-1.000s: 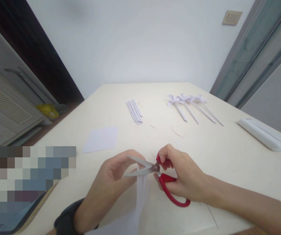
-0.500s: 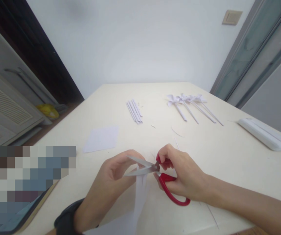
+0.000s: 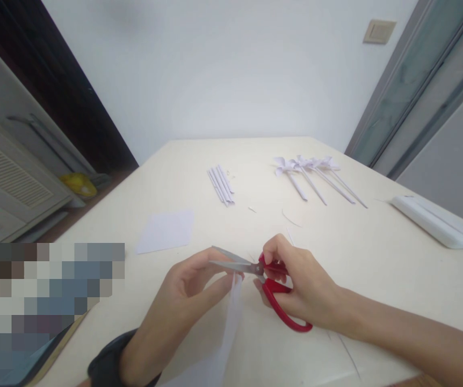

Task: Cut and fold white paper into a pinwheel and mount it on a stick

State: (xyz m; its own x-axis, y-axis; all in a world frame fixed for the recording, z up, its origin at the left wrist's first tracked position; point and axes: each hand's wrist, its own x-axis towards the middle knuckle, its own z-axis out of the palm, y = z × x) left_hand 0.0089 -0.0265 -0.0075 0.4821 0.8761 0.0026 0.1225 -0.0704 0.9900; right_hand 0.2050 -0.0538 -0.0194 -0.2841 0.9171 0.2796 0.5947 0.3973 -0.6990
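Observation:
My right hand [image 3: 296, 279] grips a pair of red-handled scissors [image 3: 282, 301], with two fingers and the thumb in the loops. The blades point left and stand slightly apart, just above the top edge of a folded sheet of white paper [image 3: 231, 317]. Thumb and fingertips of my left hand [image 3: 195, 290] pinch that paper near its upper corner, right beside the blades. The sheet hangs down toward the table's front edge, its lower part cut off by the frame. A black band circles my left wrist.
Several rolled paper tubes [image 3: 221, 185] lie mid-table. Paper pinwheels on sticks [image 3: 320, 180] rest at the back right. A white paper square [image 3: 166, 231] lies left, a white plastic-looking packet [image 3: 433, 220] at the right edge. Thin paper strips [image 3: 291, 218] are scattered near my hands.
The scissors have tilted upward a little and their blades have closed somewhat, now at the paper's top edge rather than across it. The paper has shifted slightly right.

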